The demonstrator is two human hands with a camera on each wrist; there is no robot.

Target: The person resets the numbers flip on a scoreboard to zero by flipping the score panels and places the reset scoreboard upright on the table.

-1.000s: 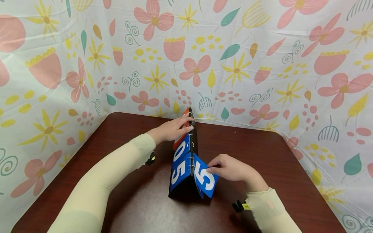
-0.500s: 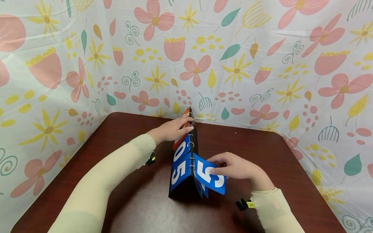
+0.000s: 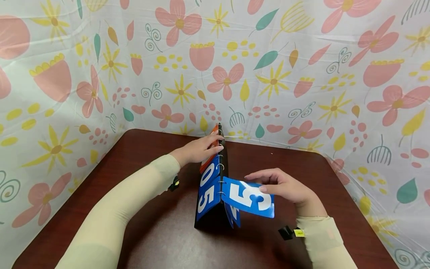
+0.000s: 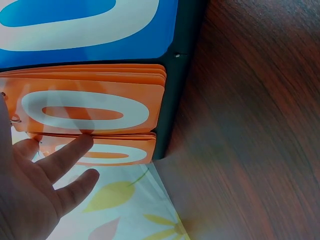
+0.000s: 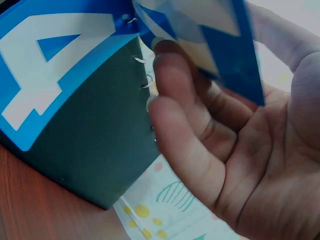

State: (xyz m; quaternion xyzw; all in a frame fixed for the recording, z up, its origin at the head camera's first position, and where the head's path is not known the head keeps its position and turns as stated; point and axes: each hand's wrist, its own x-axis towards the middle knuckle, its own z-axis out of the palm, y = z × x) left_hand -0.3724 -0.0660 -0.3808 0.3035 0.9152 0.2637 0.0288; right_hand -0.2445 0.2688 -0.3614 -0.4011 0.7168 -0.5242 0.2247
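Note:
A tent-shaped flip scoreboard point(image 3: 209, 219) with a ring-bound ridge stands on the table. Its left slope carries blue number cards reading 0 and 5, plus orange cards point(image 4: 152, 90) reading 0. My left hand point(image 3: 198, 148) rests over the ridge at the far end, its fingers extended against the orange cards in the left wrist view. On the near right side, my right hand point(image 3: 289, 186) pinches a blue number card point(image 3: 246, 198) showing 5, lifted outward on its rings. Beneath it another blue card, reading 4 point(image 5: 75, 25), lies against the black board in the right wrist view.
The dark brown wooden table point(image 3: 161, 231) has rounded far corners. A white curtain point(image 3: 275, 93) with printed flowers and leaves encloses its back and sides. Black devices point(image 3: 286, 232) are strapped at both wrists.
My right hand has moved right and slightly up, swinging the blue 5 card outward from the slope and uncovering the card beneath. My left hand has stayed in place.

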